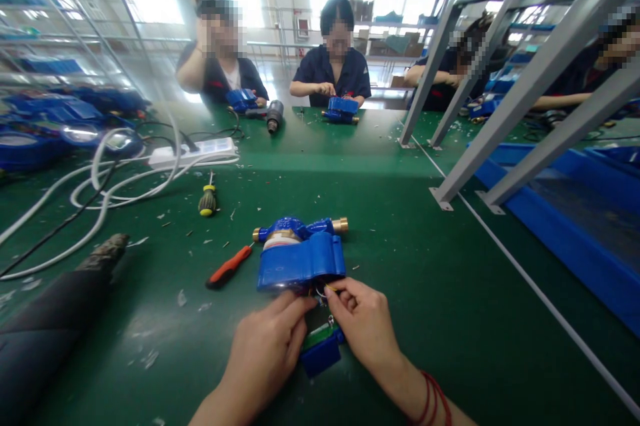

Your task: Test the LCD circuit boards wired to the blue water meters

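Note:
A blue water meter [300, 263] with brass threaded ends lies in front of me on the green table. Thin wires [321, 292] come out under its near edge. My right hand [363, 319] pinches these wires between thumb and forefinger at the meter's lower right. Close by on the left, my left hand [273, 339] has its fingers bent together against the meter's near edge; what they grip is hidden. Between my hands lies a small blue cover [321, 354] with a green circuit board [320, 335] on it.
An orange screwdriver [229, 267] and a yellow-black screwdriver [207, 199] lie left of the meter. A dark cylindrical tool [60, 313], white cable and power strip [195, 153] occupy the left. Grey metal struts [510, 86] and a blue tray [560, 213] stand right. Several co-workers sit opposite.

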Motion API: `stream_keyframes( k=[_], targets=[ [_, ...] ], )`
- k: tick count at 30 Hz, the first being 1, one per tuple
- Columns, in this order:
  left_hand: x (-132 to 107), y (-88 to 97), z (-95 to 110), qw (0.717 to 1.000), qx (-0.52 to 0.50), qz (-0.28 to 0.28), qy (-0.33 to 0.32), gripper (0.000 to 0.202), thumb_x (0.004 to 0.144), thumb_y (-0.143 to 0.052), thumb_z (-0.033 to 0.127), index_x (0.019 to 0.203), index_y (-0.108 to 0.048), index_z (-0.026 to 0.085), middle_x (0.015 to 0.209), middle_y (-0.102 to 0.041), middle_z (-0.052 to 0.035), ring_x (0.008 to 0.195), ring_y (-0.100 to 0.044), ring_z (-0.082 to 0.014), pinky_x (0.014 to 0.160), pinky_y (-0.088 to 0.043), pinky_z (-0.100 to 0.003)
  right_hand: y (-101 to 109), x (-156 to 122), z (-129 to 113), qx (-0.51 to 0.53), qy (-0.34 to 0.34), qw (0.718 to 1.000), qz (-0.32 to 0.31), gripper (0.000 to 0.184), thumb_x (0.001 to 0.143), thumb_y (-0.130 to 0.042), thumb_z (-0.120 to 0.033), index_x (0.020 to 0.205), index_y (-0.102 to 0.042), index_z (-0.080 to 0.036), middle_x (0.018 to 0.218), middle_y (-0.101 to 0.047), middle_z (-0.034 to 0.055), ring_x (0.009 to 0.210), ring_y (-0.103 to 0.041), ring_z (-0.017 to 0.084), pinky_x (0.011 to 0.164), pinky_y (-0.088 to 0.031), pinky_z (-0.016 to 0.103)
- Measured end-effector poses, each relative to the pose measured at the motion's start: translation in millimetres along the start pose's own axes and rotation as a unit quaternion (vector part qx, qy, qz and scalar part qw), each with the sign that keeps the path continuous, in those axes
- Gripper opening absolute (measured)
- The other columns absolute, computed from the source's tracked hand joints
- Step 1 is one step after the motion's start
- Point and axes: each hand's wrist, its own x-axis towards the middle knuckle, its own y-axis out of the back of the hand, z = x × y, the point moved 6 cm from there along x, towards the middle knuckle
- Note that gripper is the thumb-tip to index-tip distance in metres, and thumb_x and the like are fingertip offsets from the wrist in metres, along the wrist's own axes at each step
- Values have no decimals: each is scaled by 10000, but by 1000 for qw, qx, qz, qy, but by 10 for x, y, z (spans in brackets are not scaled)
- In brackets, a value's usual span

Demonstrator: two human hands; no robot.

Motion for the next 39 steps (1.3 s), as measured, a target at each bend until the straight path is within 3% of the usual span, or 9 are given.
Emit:
stream_keyframes(
  k=[4,7,11,14,16,18,21,31,39],
  targets=[
    [-95,25,-60,994,-82,65,21,252,870,-346,246,1033,-533,287,1015,-623,2,819,-622,-163,703,-494,-285,22,-7,-2,11,-7,1000,3,159,834,-505,-253,790,-648,-198,575,-529,-27,497,-471,104,486,-363,200],
    [-204,-12,-169,983,-129,92,92,218,876,-346,327,968,-533,264,942,-629,-10,788,-617,-170,681,-487,-293,59,-70,12,25,-21,999,9,175,860,-462,-272,887,-620,-202,626,-548,-22,512,-491,106,490,-382,200],
    [-373,-179,-299,952,-205,46,223,300,869,-324,446,1014,-504,255,979,-625,-26,842,-614,-192,728,-484,-334,107,-238,110,44,-77,996,2,244,874,-439,-350,1048,-526,-202,777,-588,8,652,-564,138,596,-449,234],
    [-433,-234,-229,935,-274,39,220,367,851,-342,474,1097,-478,238,1073,-593,-49,984,-565,-212,862,-434,-366,73,-368,160,45,-99,993,-55,301,861,-458,-391,1093,-520,-211,1001,-605,50,862,-580,181,761,-459,294],
    [-452,-277,-132,920,-331,10,210,398,837,-367,481,1107,-469,207,974,-609,-60,895,-584,-218,800,-448,-351,38,-440,171,78,-109,987,-86,344,857,-468,-386,1159,-482,-221,1095,-591,56,967,-564,193,845,-446,316],
    [-477,-325,-29,889,-405,-17,214,418,819,-404,492,1095,-455,182,812,-613,-44,730,-589,-201,669,-449,-311,22,-495,175,124,-118,981,-90,379,854,-479,-363,1206,-430,-231,1146,-576,56,1035,-546,193,896,-435,324],
    [-521,-345,74,831,-509,5,224,446,786,-485,488,1100,-431,175,738,-613,-26,653,-569,-172,612,-414,-265,24,-553,189,176,-136,972,-72,444,836,-505,-351,1238,-359,-231,1180,-552,74,1056,-543,203,922,-430,350],
    [-493,-320,113,708,-656,94,243,361,701,-646,389,970,-548,169,891,-640,-71,868,-592,-205,743,-446,-268,75,-510,171,236,-152,959,-46,450,820,-519,-347,1214,-355,-207,1150,-548,93,1032,-550,217,882,-449,349],
    [-377,-364,93,540,-790,117,266,370,685,-663,263,992,-498,140,1075,-620,-124,1032,-562,-240,874,-415,-315,131,-516,173,236,-172,957,-3,443,758,-587,-363,1147,-461,-192,1054,-607,80,866,-582,201,813,-457,347]
  ],
)
